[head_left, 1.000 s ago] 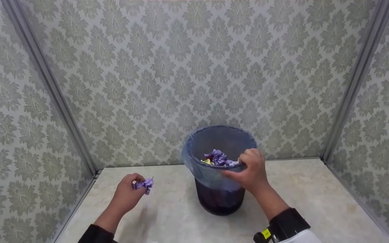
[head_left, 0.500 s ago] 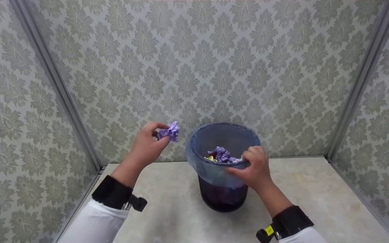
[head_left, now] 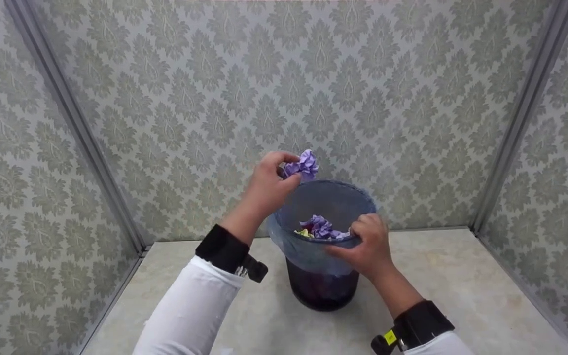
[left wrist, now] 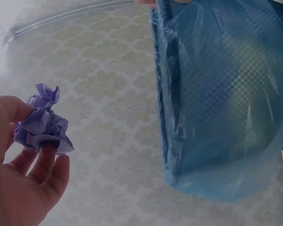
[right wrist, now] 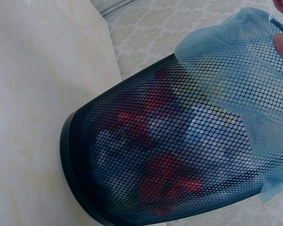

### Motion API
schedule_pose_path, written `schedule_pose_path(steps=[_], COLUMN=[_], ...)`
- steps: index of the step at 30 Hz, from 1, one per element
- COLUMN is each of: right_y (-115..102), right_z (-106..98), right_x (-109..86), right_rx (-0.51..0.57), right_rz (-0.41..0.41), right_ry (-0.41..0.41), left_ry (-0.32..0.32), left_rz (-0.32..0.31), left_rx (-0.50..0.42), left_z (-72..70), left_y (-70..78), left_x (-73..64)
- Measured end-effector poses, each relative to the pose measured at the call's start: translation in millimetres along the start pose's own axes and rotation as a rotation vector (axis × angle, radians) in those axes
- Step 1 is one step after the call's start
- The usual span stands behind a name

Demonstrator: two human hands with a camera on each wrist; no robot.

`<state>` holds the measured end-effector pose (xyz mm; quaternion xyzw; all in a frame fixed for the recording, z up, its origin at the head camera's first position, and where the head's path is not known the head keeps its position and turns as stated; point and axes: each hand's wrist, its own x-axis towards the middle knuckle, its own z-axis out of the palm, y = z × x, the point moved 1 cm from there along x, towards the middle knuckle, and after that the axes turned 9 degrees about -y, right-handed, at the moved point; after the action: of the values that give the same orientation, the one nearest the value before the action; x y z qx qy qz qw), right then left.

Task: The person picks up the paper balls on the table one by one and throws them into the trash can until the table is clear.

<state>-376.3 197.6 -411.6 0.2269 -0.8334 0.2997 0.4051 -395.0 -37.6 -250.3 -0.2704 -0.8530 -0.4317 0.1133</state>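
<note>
A crumpled purple paper ball [head_left: 305, 165] is pinched between the thumb and fingers of my left hand [head_left: 270, 183], above the bin's back-left rim. The left wrist view shows the same paper ball [left wrist: 45, 125] in the fingertips, apart from the bin. My right hand [head_left: 372, 242] grips the bin's front-right rim, thumb outside and fingers over the edge. The dark mesh trash bin [head_left: 322, 291] stands upright, a blue translucent bag [head_left: 299, 254] folded over its rim. Purple crumpled paper [head_left: 321, 227] and a yellow piece [head_left: 304, 233] lie inside; red and white pieces show through the mesh [right wrist: 165, 141].
The bin stands on a pale marbled table [head_left: 442, 276]. Patterned wall panels [head_left: 215, 98] enclose the back and both sides, with grey metal strips [head_left: 74, 118] at the corners. A small whitish scrap [head_left: 226, 351] lies at the table's near edge.
My left hand has risen from low on the left and moved right to the bin's rim, carrying the purple paper ball. The right hand keeps its grip on the rim.
</note>
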Motion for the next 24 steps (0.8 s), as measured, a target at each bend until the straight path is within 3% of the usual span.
schedule_pose_path(steps=[7, 14, 19, 24], right_y=[-1, 1, 1, 1], right_z=[0, 1, 1, 1], right_x=[0.2, 0.3, 1.0, 1.3], right_rx=[-0.017, -0.015, -0.016, -0.025], right_rz=[0.014, -0.015, -0.022, -0.040], right_ry=[-0.015, 0.023, 0.023, 0.035], left_ry=[-0.043, -0.114, -0.185, -0.219], left_rz=[-0.010, -0.025, -0.064, -0.079], left_rx=[0.069, 0.156, 0.210, 0.243], left_z=[35.5, 63.2, 75.6, 78.5], left_y=[-10.5, -21.7, -25.7, -30.1], left_x=[14.3, 14.4, 9.8, 0.1])
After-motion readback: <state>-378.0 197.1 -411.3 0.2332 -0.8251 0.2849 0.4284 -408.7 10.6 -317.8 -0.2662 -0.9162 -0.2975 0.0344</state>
